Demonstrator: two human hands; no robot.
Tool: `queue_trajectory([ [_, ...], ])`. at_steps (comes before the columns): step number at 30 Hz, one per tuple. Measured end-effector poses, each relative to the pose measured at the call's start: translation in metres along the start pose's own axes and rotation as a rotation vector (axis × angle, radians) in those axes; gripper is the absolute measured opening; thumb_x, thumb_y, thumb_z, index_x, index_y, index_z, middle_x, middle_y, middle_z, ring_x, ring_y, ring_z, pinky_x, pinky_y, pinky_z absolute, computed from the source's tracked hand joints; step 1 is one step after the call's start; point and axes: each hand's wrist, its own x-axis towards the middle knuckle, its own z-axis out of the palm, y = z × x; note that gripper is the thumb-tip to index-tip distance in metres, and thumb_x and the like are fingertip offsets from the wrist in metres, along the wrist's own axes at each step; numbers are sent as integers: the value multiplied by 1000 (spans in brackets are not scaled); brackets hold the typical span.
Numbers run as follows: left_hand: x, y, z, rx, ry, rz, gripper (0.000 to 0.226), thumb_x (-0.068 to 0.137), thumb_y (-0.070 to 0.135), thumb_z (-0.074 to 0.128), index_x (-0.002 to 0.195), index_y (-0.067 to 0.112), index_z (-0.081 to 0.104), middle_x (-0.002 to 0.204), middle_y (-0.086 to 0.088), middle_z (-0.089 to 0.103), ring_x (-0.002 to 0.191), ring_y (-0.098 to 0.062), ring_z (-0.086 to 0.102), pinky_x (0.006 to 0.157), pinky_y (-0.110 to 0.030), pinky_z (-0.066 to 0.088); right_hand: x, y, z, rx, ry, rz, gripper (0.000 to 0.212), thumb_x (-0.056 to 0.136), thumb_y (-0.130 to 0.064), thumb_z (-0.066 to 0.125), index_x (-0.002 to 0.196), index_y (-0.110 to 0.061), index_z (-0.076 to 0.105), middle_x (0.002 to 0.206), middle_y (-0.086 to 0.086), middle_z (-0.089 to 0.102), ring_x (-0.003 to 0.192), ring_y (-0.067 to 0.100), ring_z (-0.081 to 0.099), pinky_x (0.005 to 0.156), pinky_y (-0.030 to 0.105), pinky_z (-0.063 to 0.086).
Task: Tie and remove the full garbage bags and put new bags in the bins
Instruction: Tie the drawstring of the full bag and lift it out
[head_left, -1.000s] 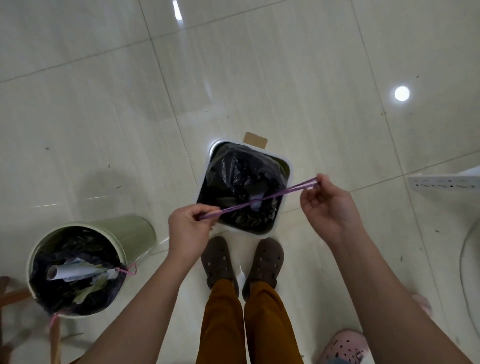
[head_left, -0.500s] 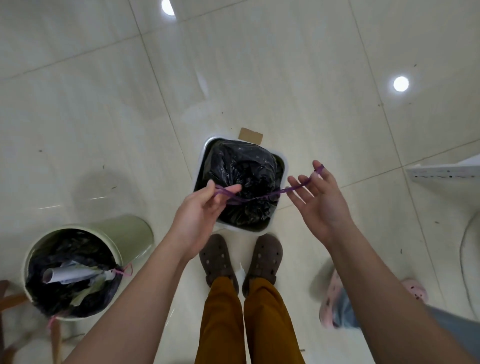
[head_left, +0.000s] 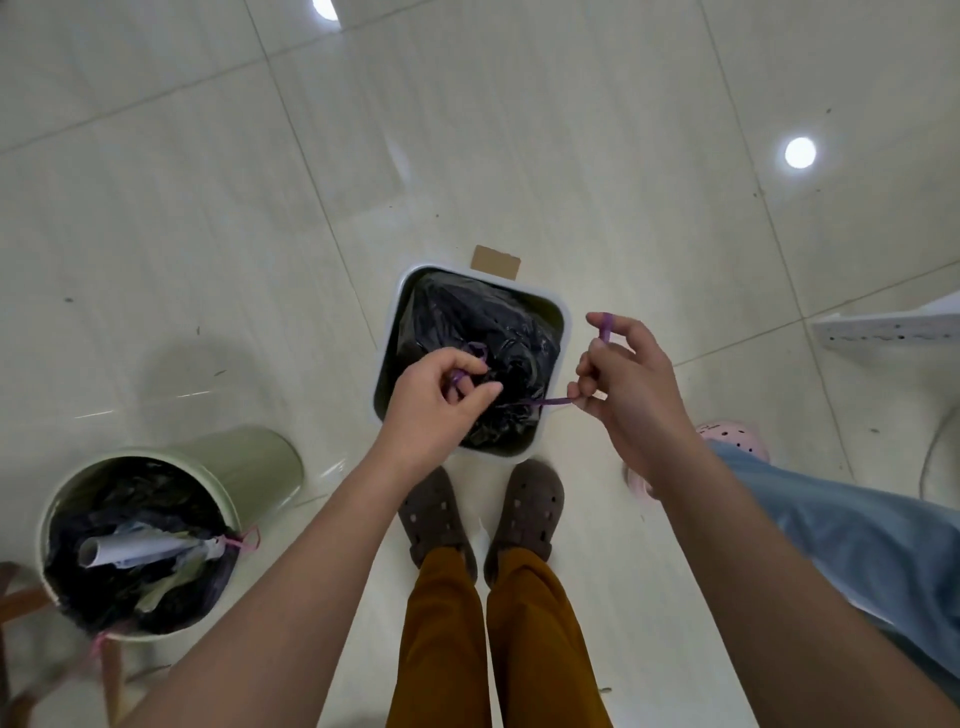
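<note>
Here, in the head view, the black bag (head_left: 483, 332) sits in the white bin (head_left: 563, 317) near the feet — both hands pinch its purple drawstring (head_left: 545, 401), left hand (head_left: 431, 400), right hand (head_left: 626, 384). Soft, probably light; lift by the drawstring.

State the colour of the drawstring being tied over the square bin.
Purple drawstring, clearest in the head view.

An indoor room, likely a home, is suggested. A glossy tiled floor (head_left: 519, 130) is seen, with ceiling lights mirrored in it. Two small lined bins, one white (head_left: 566, 317) and one green (head_left: 249, 462), a power strip (head_left: 883, 332) and house clogs (head_left: 530, 514) are set on it.
</note>
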Motion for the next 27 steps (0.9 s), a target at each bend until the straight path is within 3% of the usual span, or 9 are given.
queue_trajectory([
  [3, -5, 6, 7, 39, -28, 151, 25, 81, 13, 76, 105, 19, 71, 85, 10, 58, 72, 5, 55, 66, -9, 45, -14, -20, 6, -33, -201, -53, 25, 98, -4, 49, 116, -16, 61, 75, 7, 64, 66, 20, 65, 72, 35, 59],
  [7, -5, 15, 14, 81, -78, 316, 22, 86, 5, 70, 106, 14, 72, 89, 5, 62, 83, -2, 59, 77, -12, 45, -24, -38, 27, -156, -331, -140, 26, 95, -2, 51, 115, -15, 61, 87, 7, 71, 84, 30, 69, 78, 43, 61],
  [11, 0, 15, 10, 36, -158, 190, 28, 91, 8, 63, 118, 15, 69, 105, -10, 65, 95, -23, 62, 89, -34, 52, -20, -40, 40, -212, -311, -167, 29, 96, 1, 47, 118, -14, 58, 97, 7, 73, 92, 31, 70, 86, 48, 57],
  [16, 1, 12, 9, 18, -240, 166, 16, 92, 10, 63, 105, 14, 72, 99, 0, 69, 90, -7, 63, 85, -22, 51, -21, -31, 48, -131, -355, -189, 34, 96, 6, 44, 123, -11, 54, 103, 11, 72, 97, 21, 71, 84, 40, 59],
  [18, 1, 9, 13, 15, -202, 139, 13, 93, 11, 62, 98, 9, 73, 98, -2, 70, 93, -11, 65, 91, -27, 51, -19, -27, 47, -149, -350, -206, 36, 91, 10, 45, 116, -13, 59, 107, 6, 72, 104, 15, 68, 85, 34, 58],
  [21, 3, 5, 12, -32, -108, 24, 15, 95, 14, 59, 93, 11, 73, 97, -4, 71, 90, -19, 66, 88, -37, 54, -11, -21, 42, -379, -125, -313, 41, 80, 16, 47, 91, -21, 60, 97, -6, 67, 92, -6, 62, 75, 15, 51],
  [23, 3, 3, 10, -76, -76, -26, 18, 97, 18, 55, 94, 16, 74, 96, 1, 72, 81, -14, 66, 83, -31, 55, -7, -8, 39, -488, -48, -302, 38, 80, 15, 48, 87, -22, 54, 97, -6, 63, 89, -3, 61, 76, 20, 51],
  [25, 3, 3, 8, -143, -52, -72, 25, 100, 23, 49, 93, 18, 73, 94, 2, 72, 71, -8, 63, 74, -20, 53, -4, 9, 36, -476, -124, -190, 36, 82, 13, 47, 91, -21, 50, 103, -2, 62, 99, 8, 64, 84, 30, 54],
  [27, 3, 3, 6, -195, -35, -114, 31, 103, 26, 42, 91, 18, 70, 93, 2, 72, 68, -7, 62, 67, -13, 49, -1, 24, 33, -540, -205, -71, 35, 87, 11, 46, 103, -19, 49, 115, 2, 60, 110, 12, 60, 82, 22, 51],
])
